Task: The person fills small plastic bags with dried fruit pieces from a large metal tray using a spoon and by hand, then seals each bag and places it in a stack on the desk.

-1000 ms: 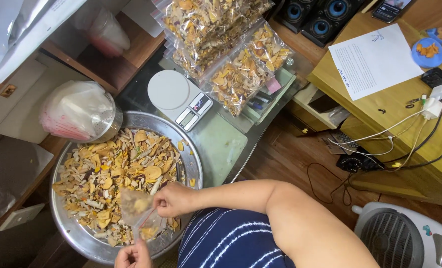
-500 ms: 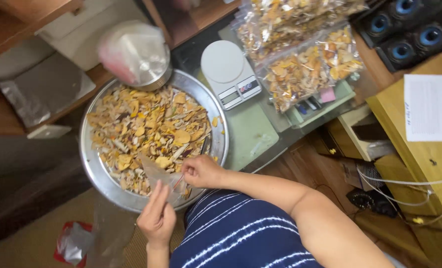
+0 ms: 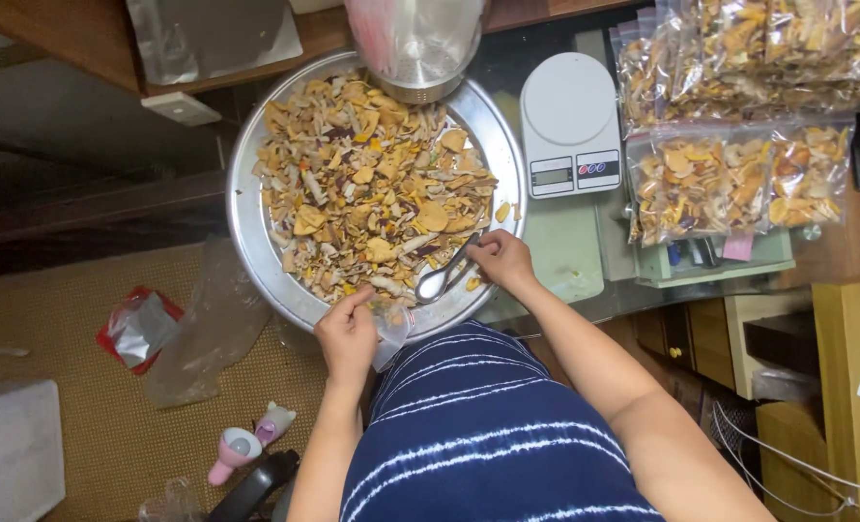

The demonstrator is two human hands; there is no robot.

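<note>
Big round metal tray (image 3: 256, 251) in front of me, heaped with mixed dried chips (image 3: 372, 188), yellow, tan, some dark bits. A steel strainer pot (image 3: 420, 58) sits on the tray's far rim, wrapped in clear plastic. White kitchen scale (image 3: 570, 126) just right of the tray, sealed clear bags of the same chips (image 3: 730, 179) stacked beyond it on the right.

My left hand (image 3: 346, 333) is at the tray's near rim, fingers pinched shut on the mouth of a small clear bag (image 3: 389, 333); the bag hangs over the rim toward my lap, opening facing the chips. My right hand (image 3: 501, 259) is closed around the handle of metal tongs (image 3: 442, 277), just right of the bag.

Key relation: the tongs' long axis runs diagonally from my right hand down-left, tips lying on the chips near the tray edge and pointing at the bag mouth. Tips and bag are near but apart; the right hand carries the tool, the left holds the bag.

Whether the tongs' tips have any chips, cannot tell.
</note>
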